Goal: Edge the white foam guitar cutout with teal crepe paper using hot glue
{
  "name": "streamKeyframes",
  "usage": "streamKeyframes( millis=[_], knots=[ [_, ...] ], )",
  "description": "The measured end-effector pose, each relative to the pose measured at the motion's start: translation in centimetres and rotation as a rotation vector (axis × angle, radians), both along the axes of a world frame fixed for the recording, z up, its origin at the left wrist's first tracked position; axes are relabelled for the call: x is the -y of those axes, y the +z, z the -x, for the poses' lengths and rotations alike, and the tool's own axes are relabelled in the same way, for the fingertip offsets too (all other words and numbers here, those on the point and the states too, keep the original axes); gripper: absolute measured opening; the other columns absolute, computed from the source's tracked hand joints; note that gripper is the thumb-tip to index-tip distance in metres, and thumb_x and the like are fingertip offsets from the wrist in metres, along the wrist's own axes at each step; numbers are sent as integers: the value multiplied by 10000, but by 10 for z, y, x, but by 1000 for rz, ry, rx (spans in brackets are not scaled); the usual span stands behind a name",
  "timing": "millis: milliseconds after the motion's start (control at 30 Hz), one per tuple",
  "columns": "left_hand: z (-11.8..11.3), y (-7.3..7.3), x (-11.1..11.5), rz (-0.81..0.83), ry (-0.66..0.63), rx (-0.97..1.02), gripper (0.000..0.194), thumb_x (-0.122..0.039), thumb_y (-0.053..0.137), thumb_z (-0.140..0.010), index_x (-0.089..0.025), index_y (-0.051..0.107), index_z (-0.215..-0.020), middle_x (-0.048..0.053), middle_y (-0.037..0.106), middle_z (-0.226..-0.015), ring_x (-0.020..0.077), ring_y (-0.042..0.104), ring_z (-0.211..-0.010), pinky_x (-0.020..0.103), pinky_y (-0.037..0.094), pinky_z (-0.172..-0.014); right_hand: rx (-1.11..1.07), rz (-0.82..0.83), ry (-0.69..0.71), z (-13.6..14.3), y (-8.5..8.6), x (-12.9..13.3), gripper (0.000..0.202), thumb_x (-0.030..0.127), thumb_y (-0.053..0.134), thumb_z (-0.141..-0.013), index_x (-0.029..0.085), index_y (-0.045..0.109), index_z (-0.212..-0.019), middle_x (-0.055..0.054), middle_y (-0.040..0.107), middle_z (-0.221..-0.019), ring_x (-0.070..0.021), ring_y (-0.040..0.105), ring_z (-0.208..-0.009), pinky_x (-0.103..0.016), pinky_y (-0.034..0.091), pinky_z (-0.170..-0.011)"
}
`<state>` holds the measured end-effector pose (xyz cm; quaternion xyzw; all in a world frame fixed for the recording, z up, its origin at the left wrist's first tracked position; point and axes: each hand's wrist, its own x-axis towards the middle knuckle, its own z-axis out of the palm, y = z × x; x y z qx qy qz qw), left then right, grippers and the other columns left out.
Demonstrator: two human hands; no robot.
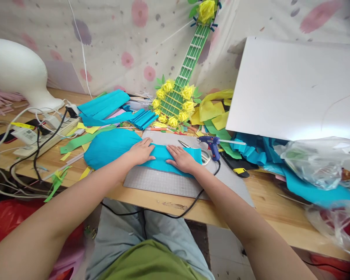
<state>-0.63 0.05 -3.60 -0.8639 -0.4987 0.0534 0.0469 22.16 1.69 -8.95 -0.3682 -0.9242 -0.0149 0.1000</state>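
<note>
A long piece of blue crepe paper (161, 156) lies across the grey cutting mat (166, 182). Its left end meets a rounded, blue-covered shape (112, 147), and where one stops and the other begins I cannot tell. My left hand (141, 151) rests flat near that join, fingers stretched out. Flat on the strip's right part is my right hand (181, 158), its fingers extended too. Just beyond the right hand lie scissors (204, 157), partly covered by the paper. A blue glue gun (211, 144) with a clear glue stick sits to their right.
A green paper guitar (177, 93) with yellow flowers leans on the back wall. At left are a white foam head (20, 74) and a power strip (46, 140) with tangled cables. A white board (294, 85) and plastic bag (315, 163) stand right. The glue gun's cord crosses the front edge.
</note>
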Motion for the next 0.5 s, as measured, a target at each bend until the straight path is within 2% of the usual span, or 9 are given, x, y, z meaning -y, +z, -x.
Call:
streamKeyframes(
  millis=[100,200,333,500],
  knots=[
    [-9,4,-3,25,-40,63,521,-417,521,-822,-98,474,-1231,170,421,-1334,259,372,-1250,332,311,-1012,3,3,4,0,2,1,768,631,153,-860,111,268,-1413,-131,337,-1430,-251,305,-1319,-447,249,-1080],
    [-17,-4,-4,63,-86,148,565,-432,467,-851,-126,380,-1318,128,440,-1327,217,401,-1224,291,321,-1000,15,11,-3,-1,3,1,785,633,150,-858,88,273,-1409,-147,327,-1432,-250,297,-1323,-439,248,-1082],
    [-21,-19,1,71,-72,118,599,-434,345,-902,-88,276,-1386,139,320,-1434,229,280,-1321,321,221,-1074,34,26,1,-1,3,0,804,645,128,-852,84,261,-1413,-149,307,-1440,-246,277,-1333,-435,229,-1091],
    [-22,-22,6,88,-57,74,607,-427,237,-925,-72,204,-1416,123,187,-1487,214,139,-1376,350,109,-1122,48,40,-31,-6,4,0,857,672,119,-832,57,246,-1415,-142,258,-1461,-254,232,-1349,-412,194,-1108]
  ],
)
